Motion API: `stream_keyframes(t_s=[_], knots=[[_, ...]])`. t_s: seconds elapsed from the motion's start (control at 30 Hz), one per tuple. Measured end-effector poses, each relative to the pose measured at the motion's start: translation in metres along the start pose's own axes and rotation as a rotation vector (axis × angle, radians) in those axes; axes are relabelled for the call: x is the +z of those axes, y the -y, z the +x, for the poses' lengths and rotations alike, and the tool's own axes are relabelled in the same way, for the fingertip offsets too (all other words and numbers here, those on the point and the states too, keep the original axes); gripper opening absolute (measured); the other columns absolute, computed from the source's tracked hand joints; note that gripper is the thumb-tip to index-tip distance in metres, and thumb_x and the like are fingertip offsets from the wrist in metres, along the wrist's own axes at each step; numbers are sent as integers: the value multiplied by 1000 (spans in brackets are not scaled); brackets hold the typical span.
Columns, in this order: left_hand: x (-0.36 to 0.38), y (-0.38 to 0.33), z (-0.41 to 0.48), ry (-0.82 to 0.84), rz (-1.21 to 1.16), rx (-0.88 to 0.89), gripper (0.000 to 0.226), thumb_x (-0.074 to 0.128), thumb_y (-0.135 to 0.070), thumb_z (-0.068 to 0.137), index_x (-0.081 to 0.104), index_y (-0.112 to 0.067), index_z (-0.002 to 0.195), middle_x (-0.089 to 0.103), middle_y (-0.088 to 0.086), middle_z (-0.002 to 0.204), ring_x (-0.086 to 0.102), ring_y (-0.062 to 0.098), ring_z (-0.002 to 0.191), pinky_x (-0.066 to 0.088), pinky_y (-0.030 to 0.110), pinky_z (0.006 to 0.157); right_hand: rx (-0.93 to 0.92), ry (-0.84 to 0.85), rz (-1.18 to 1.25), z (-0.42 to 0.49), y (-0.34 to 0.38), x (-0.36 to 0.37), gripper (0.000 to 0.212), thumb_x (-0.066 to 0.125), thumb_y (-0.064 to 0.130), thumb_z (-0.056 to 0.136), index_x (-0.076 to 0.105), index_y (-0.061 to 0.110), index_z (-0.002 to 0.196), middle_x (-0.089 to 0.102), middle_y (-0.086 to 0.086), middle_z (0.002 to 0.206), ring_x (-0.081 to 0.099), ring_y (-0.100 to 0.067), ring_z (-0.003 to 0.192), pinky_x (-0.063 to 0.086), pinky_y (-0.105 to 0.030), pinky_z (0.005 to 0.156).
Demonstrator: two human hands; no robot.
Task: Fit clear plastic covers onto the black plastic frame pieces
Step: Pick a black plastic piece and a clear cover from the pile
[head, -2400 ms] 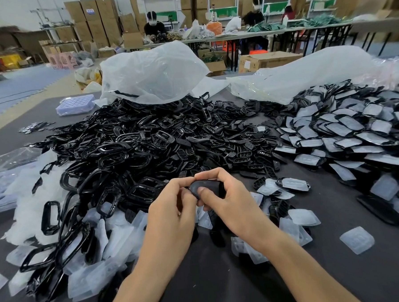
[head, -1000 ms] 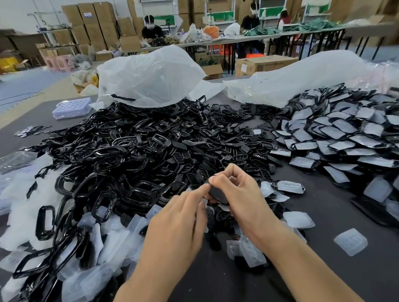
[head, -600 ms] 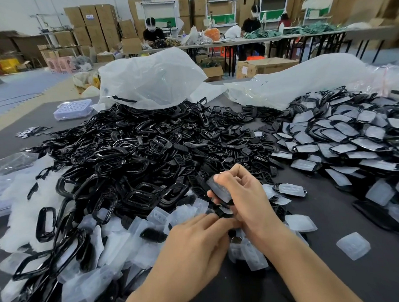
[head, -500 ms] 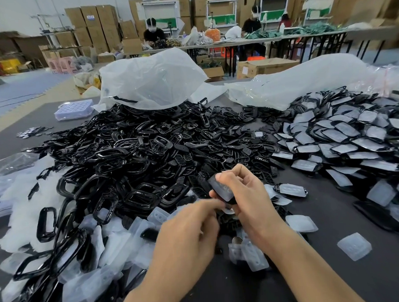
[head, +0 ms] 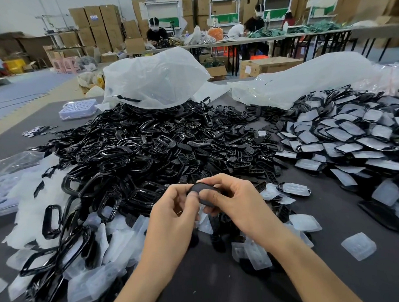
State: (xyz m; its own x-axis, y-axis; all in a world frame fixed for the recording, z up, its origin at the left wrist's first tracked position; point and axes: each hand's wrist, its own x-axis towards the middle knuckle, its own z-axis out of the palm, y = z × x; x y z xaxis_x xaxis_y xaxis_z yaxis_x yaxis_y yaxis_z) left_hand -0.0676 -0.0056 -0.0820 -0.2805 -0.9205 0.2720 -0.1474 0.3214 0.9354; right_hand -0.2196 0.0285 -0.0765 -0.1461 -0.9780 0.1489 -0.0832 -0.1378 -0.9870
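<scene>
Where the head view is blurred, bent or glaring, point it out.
Head view: the boxes at the top right smear into blur; the far tables bow slightly from wide-angle bending; white glints sit on the glossy black frames and the plastic bag; the black piece pinched by left hand and right hand is slightly soft.

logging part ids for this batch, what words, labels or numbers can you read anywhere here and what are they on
No text anywhere is legible.
Blue label on a stacked cardboard box: too blurred to read.
White label on the open cardboard box beyond the table: too small to read.
Black frame piece pinched between the left hand and right hand: no marking visible.
</scene>
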Motion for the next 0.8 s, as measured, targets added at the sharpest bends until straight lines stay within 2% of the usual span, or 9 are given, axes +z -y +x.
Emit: stream_keyframes(t_s=[0.1,0.17,0.23,0.3,0.37,0.47,0.57,0.67,0.8], knots=[[-1,3,1,33,19,-2,19,57,-19,97,65,-35,89,58,10,70,58,29,67,50,45,64,-18,72,-224,-1,-2,-9,26,72,25,94,71,41,115,76,11,99,73,-9,87,59,-28,84],[-4,5,2,52,23,7,28,55,-16,98,64,-41,90,56,1,64,55,20,62,51,37,62,-27,107,-314,-2,-3,-12,31,69,28,97,66,47,122,75,15,101,72,-6,91,58,-30,89],[-7,7,3,60,15,4,33,54,-12,98,65,-42,91,58,-6,62,55,8,59,49,25,57,-27,126,-388,-4,-3,-14,37,65,30,99,60,53,128,74,19,96,71,-1,91,55,-26,89],[-10,7,5,64,-6,-15,34,54,-11,97,67,-42,91,60,-6,62,55,7,58,48,21,56,-24,137,-429,-5,-4,-14,46,64,31,99,52,52,138,74,19,95,71,1,90,52,-22,89],[-13,8,7,75,-38,-32,32,54,-11,97,68,-39,92,61,-6,62,55,8,58,48,21,55,-11,159,-378,-5,-5,-12,51,65,28,99,48,46,144,74,16,96,73,-3,88,54,-20,87],[-17,6,9,100,-60,-6,19,57,-21,98,70,-34,93,58,-1,61,53,8,57,47,21,55,9,196,-217,-5,-1,-12,50,66,19,99,53,43,141,76,7,98,76,-14,88,59,-27,86],[-21,5,11,147,-32,20,16,61,-24,98,69,-36,91,59,7,64,54,11,58,49,25,56,15,233,-132,-6,3,-12,49,66,14,99,54,41,138,77,-1,98,76,-20,88,59,-25,81],[-24,4,12,148,-18,27,17,60,-21,99,69,-33,91,64,-1,66,58,9,60,50,21,59,34,248,-68,-6,5,-11,45,66,14,99,57,36,137,77,-3,98,76,-20,88,58,-24,79],[-21,0,9,74,-43,55,12,57,-18,100,67,-22,96,68,-4,68,61,9,61,50,18,61,46,191,94,-4,7,-9,28,63,20,100,69,32,124,78,-8,100,74,-19,85,58,-23,76]])
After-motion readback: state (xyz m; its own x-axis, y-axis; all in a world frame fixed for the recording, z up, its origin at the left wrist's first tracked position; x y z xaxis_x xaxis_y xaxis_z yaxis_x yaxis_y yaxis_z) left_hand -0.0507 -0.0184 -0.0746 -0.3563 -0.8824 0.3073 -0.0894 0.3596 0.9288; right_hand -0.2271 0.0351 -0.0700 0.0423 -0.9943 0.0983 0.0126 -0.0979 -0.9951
